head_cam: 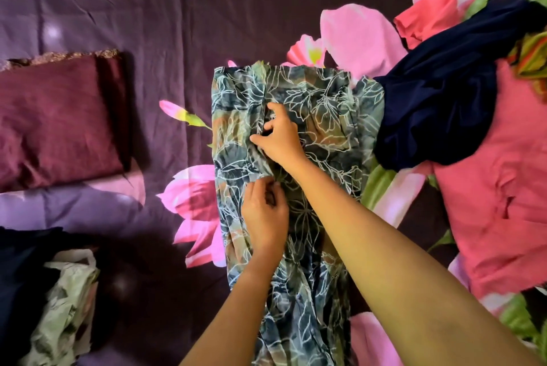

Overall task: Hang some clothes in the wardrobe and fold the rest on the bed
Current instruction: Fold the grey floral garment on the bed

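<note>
Now, head view, looking straight down at the bed [133, 25], purple sheet with big pink flowers.

The patterned garment [322, 105], blue-grey with white outlined leaves and rusty patches, lies lengthwise in the middle of the bed. Its far edge is flat and squared, and its near end runs out of the bottom of the picture between my forearms. A raised lengthwise fold runs down its left half.

My right hand [281, 137] reaches in from lower right, fingers curled, pinching that fold about midway along the garment. My left hand [265, 211] sits just nearer me, fingers bent, thumb and fingertips nipping the same ridge of cloth. The two hands are close together, not touching. Both hold the garment, neither is spread flat.

Left of it, well apart: a maroon folded cloth [56, 117] with a patterned trim along its far edge, lying flat.

Lower left corner: a dark navy cloth [17, 277], and beside it a crumpled pale green printed cloth [68, 306].

Right side: a navy garment [444, 105] in a loose heap, its edge lying over the patterned garment's far right corner. It rests partly on a coral garment [503, 203] spread on the bed. At the right edge a bit of green-and-orange cloth [532, 55] shows; what it is I cannot tell.
</note>
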Available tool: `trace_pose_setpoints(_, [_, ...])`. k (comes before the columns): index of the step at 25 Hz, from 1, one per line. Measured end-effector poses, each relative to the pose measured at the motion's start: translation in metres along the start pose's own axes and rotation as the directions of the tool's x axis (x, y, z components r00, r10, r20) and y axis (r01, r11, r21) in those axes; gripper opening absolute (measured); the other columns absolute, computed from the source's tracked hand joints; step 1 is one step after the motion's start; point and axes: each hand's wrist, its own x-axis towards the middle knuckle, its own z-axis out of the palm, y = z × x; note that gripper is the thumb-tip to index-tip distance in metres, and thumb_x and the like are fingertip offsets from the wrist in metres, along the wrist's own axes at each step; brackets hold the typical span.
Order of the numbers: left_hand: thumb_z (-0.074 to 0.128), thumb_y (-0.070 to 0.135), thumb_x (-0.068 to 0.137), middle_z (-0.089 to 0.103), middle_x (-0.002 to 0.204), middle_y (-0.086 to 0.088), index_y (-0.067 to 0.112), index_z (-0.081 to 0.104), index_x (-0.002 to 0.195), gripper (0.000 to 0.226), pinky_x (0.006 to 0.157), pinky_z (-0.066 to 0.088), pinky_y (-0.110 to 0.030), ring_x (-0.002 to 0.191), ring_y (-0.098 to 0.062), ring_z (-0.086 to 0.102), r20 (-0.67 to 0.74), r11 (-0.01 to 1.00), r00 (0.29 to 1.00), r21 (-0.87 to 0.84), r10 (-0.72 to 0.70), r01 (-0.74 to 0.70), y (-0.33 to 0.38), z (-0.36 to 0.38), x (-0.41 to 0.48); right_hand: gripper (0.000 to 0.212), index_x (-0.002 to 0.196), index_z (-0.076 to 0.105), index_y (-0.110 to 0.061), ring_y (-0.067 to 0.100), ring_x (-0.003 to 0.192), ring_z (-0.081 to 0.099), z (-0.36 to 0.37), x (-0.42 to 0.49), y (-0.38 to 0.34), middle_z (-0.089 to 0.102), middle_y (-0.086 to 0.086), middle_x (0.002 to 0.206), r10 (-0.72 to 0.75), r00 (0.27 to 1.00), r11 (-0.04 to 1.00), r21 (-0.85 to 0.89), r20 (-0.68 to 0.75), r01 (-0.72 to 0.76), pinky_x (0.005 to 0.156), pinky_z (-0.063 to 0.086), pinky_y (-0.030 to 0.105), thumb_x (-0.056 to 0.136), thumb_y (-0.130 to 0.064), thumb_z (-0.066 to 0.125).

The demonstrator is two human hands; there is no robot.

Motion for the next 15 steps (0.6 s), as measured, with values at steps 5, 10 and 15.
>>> trace_pose_setpoints(5, [0.051, 0.015, 0.087, 0.059, 0.079, -0.008, 0.0, 0.066, 0.092, 0.021, 0.067, 0.038, -0.006, 0.069, -0.005, 0.048, 0.016, 0.968, 0.968, -0.031, 0.251, -0.251, 0.013, 0.012, -0.008, 0.042, 0.128, 0.055, -0.002, 0.011, 0.102, 0.056, -0.037, 0.01, 0.005, 0.06, 0.009, 0.123, 0.077, 0.949, 0.915, 0.399, -0.306, 0.054, 0.087, 0.05, 0.02, 0.088, 0.011, 0.053])
trace_pose_setpoints(10, [0.055, 0.009, 0.087, 0.064, 0.084, -0.011, -0.002, 0.067, 0.095, 0.018, 0.074, 0.04, -0.013, 0.078, -0.012, 0.054, 0.272, 0.904, 0.862, -0.088, 0.427, -0.419, 0.032, 0.047, -0.022, 0.036, 0.115, 0.06, 0.0, 0.0, 0.076, 0.055, -0.092, 0.004, 0.053, 0.057, -0.007, 0.086, 0.007, 0.751, 0.948, 0.243, -0.66, 0.205, 0.076, 0.047, 0.019, 0.085, 0.015, 0.047])
trace_pose_setpoints(15, [0.049, 0.008, 0.09, 0.067, 0.098, -0.016, 0.005, 0.063, 0.114, 0.028, 0.084, 0.047, -0.035, 0.092, -0.029, 0.061, 0.662, 0.917, 0.688, 0.002, 0.298, -0.399, 0.01, 0.054, -0.024, 0.035, 0.116, 0.052, -0.001, 0.024, 0.088, 0.059, -0.087, -0.007, 0.084, 0.059, 0.012, 0.101, -0.103, 0.723, 0.988, 0.016, -0.683, 0.156, 0.081, 0.05, 0.039, 0.083, 0.009, 0.052])
